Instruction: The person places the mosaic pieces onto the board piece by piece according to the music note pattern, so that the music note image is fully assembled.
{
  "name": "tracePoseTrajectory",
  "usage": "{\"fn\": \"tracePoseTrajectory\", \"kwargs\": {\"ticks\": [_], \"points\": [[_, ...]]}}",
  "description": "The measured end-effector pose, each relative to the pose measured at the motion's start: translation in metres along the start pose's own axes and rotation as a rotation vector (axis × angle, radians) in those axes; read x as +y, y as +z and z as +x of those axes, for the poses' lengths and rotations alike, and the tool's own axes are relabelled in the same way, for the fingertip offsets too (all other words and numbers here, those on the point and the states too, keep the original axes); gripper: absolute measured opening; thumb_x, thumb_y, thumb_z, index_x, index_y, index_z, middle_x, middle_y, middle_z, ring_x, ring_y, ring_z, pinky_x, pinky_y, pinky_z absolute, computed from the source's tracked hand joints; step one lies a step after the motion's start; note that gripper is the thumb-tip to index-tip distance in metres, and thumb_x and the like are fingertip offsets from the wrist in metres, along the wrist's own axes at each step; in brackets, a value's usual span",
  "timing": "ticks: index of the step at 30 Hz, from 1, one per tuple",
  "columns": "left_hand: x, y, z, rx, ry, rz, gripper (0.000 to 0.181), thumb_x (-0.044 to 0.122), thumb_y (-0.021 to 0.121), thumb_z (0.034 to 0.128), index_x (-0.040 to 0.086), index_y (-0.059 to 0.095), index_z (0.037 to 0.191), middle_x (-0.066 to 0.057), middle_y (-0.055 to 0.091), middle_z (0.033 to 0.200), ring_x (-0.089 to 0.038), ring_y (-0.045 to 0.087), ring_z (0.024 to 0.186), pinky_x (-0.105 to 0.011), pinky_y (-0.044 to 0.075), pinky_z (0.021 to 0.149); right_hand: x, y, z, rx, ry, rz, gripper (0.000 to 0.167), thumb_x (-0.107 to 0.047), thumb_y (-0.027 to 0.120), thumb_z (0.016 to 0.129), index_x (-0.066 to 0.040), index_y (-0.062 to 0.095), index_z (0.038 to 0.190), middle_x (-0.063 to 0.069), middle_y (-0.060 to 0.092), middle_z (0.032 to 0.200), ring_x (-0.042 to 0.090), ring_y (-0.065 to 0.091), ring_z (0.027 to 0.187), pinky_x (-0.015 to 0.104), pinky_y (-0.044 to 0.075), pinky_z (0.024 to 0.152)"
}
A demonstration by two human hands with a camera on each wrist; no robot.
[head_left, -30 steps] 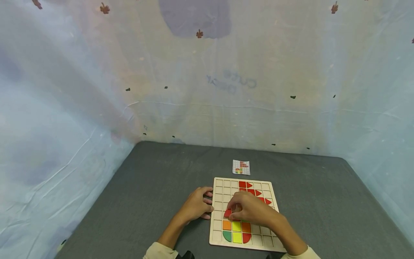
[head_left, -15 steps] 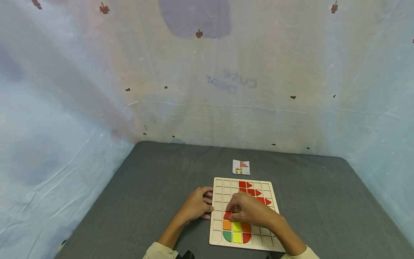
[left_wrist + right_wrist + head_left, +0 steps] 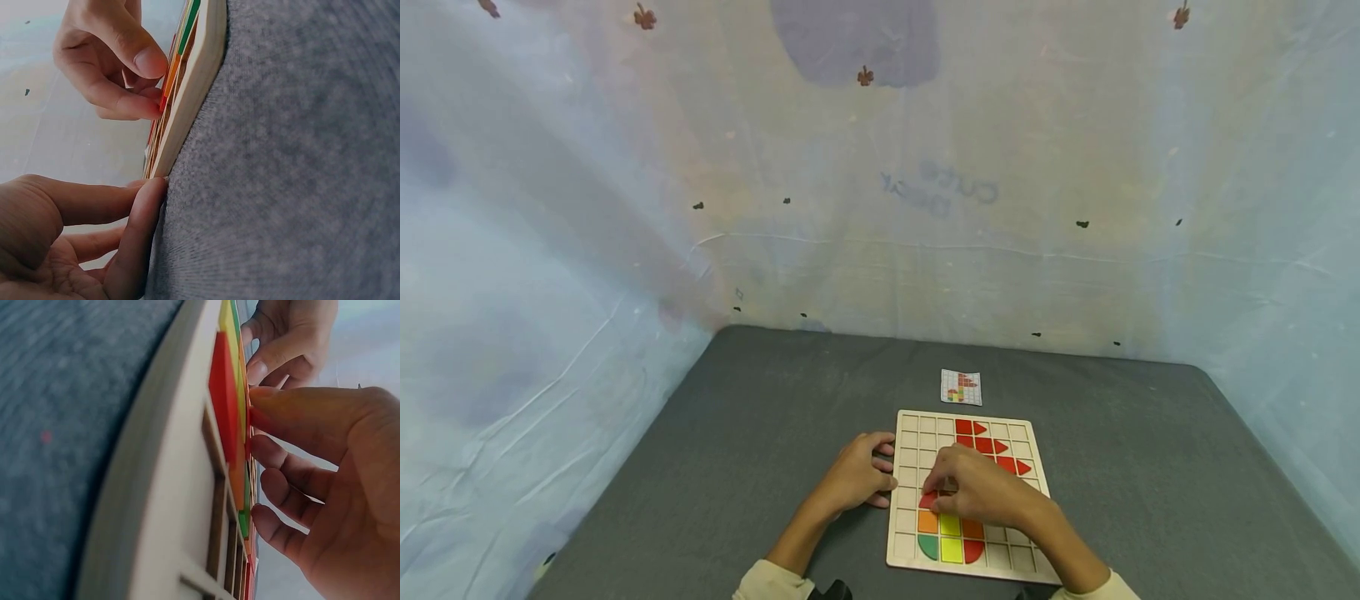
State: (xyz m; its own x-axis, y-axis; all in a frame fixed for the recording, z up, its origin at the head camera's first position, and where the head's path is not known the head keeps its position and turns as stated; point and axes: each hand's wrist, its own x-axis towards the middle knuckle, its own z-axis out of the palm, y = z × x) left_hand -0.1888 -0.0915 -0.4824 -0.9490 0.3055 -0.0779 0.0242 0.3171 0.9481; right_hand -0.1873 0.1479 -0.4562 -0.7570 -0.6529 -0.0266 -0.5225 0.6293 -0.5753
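A wooden grid board [image 3: 906,517] lies on the dark table, with coloured tiles in its squares. Thumb and forefinger of my right hand [image 3: 988,486] pinch a red curved-edge tile [image 3: 928,500] at its square, above an orange tile [image 3: 928,522]. That hand hides the board's middle. Along the left edge, my left hand [image 3: 856,471] rests with its fingertips touching the rim. In the left wrist view, the left fingers [image 3: 147,219] meet the board's side. Seen in the right wrist view, the right thumb [image 3: 300,412] lies against the tiles.
Behind the board lies a small printed pattern card [image 3: 961,387]. Yellow tiles [image 3: 951,550], a green rounded tile [image 3: 928,547] and red triangles [image 3: 1023,467] sit in the grid. A hanging pale sheet [image 3: 880,275] borders the grey table [image 3: 760,400] at the back and sides.
The red curved tile has moved slightly down and lies flatter in its square, with the right fingertips still on it. My left hand stays at the board's edge.
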Motion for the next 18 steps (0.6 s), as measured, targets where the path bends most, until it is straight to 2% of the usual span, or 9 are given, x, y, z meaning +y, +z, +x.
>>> {"fn": "tracePoseTrajectory", "kwargs": {"ticks": [5, 9, 14, 18], "points": [[0.001, 0.000, -0.001, -0.003, 0.004, -0.001, 0.067, -0.012, 0.076, 0.0834, -0.008, 0.053, 0.146, -0.018, 0.058, 0.125, -0.027, 0.066, 0.103, -0.035, 0.066, 0.058, 0.001, -0.002, -0.005, 0.004, 0.018, 0.051, 0.012, -0.025, 0.082, 0.092, -0.021, 0.082, 0.104, -0.013, 0.066, 0.100, 0.007, 0.055, 0.093, 0.027, 0.052, 0.082], [0.002, 0.001, -0.003, -0.007, 0.005, -0.008, 0.068, -0.012, 0.075, 0.0837, -0.008, 0.052, 0.147, -0.018, 0.058, 0.125, -0.027, 0.066, 0.104, -0.035, 0.066, 0.058, 0.005, -0.006, -0.013, 0.040, 0.037, 0.085, 0.013, -0.021, 0.079, 0.094, -0.022, 0.081, 0.107, -0.011, 0.067, 0.104, 0.011, 0.059, 0.095, 0.028, 0.054, 0.084], [0.003, 0.002, -0.003, 0.000, 0.000, -0.011, 0.067, -0.009, 0.076, 0.0854, -0.008, 0.052, 0.148, -0.018, 0.057, 0.126, -0.027, 0.065, 0.104, -0.036, 0.066, 0.058, 0.018, -0.021, -0.028, 0.131, 0.030, 0.041, 0.014, -0.019, 0.077, 0.096, -0.020, 0.079, 0.110, -0.010, 0.070, 0.110, 0.011, 0.061, 0.101, 0.033, 0.056, 0.087], [0.003, 0.001, -0.002, -0.006, 0.002, -0.027, 0.062, 0.002, 0.075, 0.0924, -0.007, 0.051, 0.149, -0.020, 0.055, 0.127, -0.026, 0.067, 0.106, -0.036, 0.066, 0.058, 0.037, -0.036, -0.046, 0.220, 0.027, 0.033, 0.013, -0.015, 0.076, 0.098, -0.017, 0.078, 0.111, -0.006, 0.071, 0.108, 0.007, 0.060, 0.093, 0.030, 0.057, 0.076]]}}
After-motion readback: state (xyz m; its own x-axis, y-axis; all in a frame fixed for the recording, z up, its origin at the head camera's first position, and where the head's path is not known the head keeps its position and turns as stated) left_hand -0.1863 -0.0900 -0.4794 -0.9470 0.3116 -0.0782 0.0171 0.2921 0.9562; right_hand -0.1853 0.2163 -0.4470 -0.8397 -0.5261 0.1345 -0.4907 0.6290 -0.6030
